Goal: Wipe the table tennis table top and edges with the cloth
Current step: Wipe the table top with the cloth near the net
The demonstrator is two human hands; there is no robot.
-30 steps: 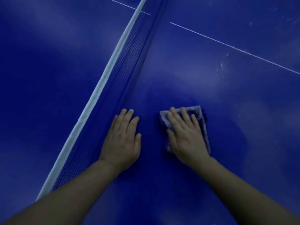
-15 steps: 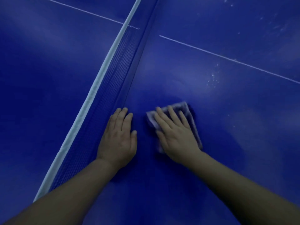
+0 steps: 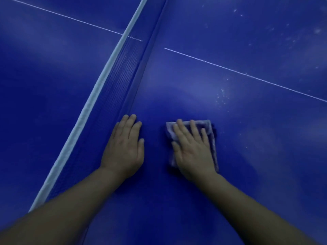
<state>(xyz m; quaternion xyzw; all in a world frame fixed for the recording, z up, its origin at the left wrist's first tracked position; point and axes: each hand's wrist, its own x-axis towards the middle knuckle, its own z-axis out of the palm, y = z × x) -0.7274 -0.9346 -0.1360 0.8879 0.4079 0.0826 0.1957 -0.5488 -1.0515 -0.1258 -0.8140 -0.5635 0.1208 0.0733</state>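
Wiping the blue table (image 3: 177,218) beside the net (image 3: 122,71).

Right hand (image 3: 192,152) spread flat, fingers splayed, pressing the folded cloth (image 3: 208,126) onto the table; left hand (image 3: 123,147) flat with fingers together, resting just beside the net's foot, likely bracing the lean. Net close on the left, so little room that way; open table ahead and to the right, where pale specks (image 3: 223,96) wait near the white line (image 3: 247,73). No table edge in view.
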